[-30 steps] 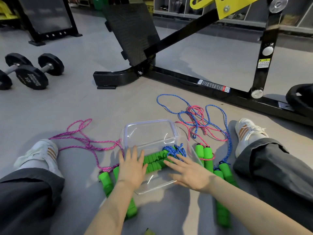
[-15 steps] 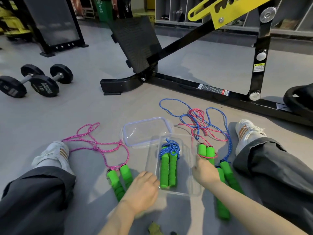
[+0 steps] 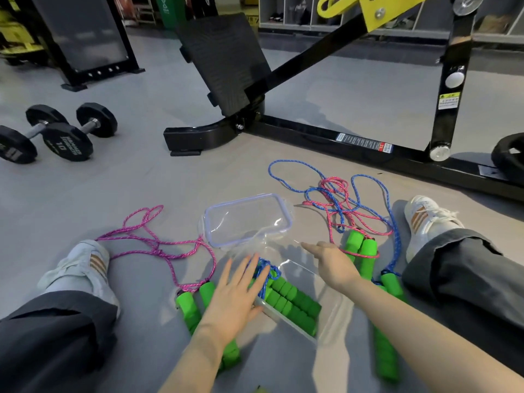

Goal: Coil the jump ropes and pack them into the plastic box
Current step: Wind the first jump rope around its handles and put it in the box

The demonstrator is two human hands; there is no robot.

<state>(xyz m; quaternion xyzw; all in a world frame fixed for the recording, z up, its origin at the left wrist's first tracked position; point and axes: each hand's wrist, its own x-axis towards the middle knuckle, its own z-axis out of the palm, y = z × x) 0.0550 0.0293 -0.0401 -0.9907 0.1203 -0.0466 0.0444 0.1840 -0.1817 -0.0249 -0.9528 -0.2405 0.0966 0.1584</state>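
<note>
The clear plastic box (image 3: 326, 296) lies on the floor between my legs, turned at an angle. Inside it sits a coiled blue jump rope (image 3: 289, 303) with green foam handles. My left hand (image 3: 236, 297) has straight fingers laid over the box's left edge and the blue coil. My right hand (image 3: 330, 260) is above the box's far right side, index finger stretched toward the clear lid (image 3: 246, 219) lying just beyond. A loose pink rope (image 3: 153, 242) with green handles lies left. Tangled blue and pink ropes (image 3: 340, 199) with green handles (image 3: 363, 246) lie right.
My two legs in dark trousers and white shoes (image 3: 425, 219) flank the work spot. A black gym machine frame (image 3: 312, 134) runs across the floor behind the ropes. Dumbbells (image 3: 59, 131) stand far left, a weight plate (image 3: 507, 157) at the far right edge.
The box has turned to an angle and looks blurred from movement. My left hand went from the box's near edge onto the coil. My right hand lifted off the green handles toward the lid.
</note>
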